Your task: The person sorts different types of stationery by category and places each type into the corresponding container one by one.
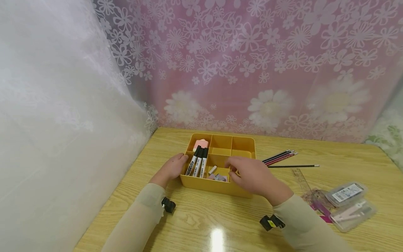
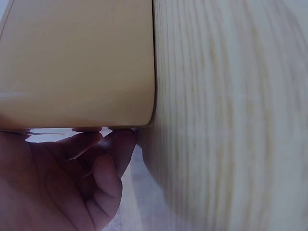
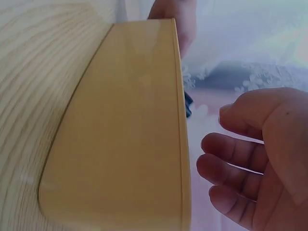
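Note:
A yellow-orange compartment box (image 1: 207,184) stands on the table. My left hand (image 1: 172,168) rests against its left end; in the left wrist view the bent fingers (image 2: 122,144) touch the wall close to the tabletop. Over the box's front right part is my right hand (image 1: 253,174), its fingers loosely bent with nothing seen between them in the right wrist view. Black-capped white markers (image 1: 197,164) lean in the front left compartment. Beside them, the front middle compartment holds a small white block (image 1: 212,170) and several grey and pink pieces (image 1: 218,177). A pink item (image 1: 200,144) sits in the back left compartment.
Right of the box lie several pencils (image 1: 281,158), with one dark pencil (image 1: 292,166) apart. Nearer are a clear ruler (image 1: 301,180), a purple piece (image 1: 322,209) and two clear plastic cases (image 1: 347,192). A floral curtain (image 1: 220,70) hangs behind the table.

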Demonstrator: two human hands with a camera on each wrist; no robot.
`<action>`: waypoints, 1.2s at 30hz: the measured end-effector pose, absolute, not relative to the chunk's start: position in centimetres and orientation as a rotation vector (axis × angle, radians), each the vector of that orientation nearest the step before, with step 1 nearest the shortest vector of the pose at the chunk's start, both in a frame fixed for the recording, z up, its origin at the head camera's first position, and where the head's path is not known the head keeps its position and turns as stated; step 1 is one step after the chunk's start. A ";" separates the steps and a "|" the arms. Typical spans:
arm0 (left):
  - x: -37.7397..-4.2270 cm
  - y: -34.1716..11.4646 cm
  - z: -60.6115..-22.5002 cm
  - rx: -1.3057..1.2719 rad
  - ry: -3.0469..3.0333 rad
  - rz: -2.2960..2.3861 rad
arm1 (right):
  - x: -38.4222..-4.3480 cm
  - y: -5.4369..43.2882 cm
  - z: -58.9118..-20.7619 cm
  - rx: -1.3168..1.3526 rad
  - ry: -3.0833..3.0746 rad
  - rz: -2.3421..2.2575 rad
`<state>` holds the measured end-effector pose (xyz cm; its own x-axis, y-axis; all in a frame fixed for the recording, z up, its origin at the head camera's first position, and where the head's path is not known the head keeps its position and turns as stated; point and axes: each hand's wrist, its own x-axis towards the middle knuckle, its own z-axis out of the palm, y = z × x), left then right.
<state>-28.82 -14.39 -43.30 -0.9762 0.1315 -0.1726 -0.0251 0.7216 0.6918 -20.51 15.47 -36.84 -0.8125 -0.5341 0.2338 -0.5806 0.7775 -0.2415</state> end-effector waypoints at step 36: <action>-28.8 -14.1 -42.7 0.135 2.749 0.971 | -17.0 39.0 -39.4 -0.027 -2.993 0.655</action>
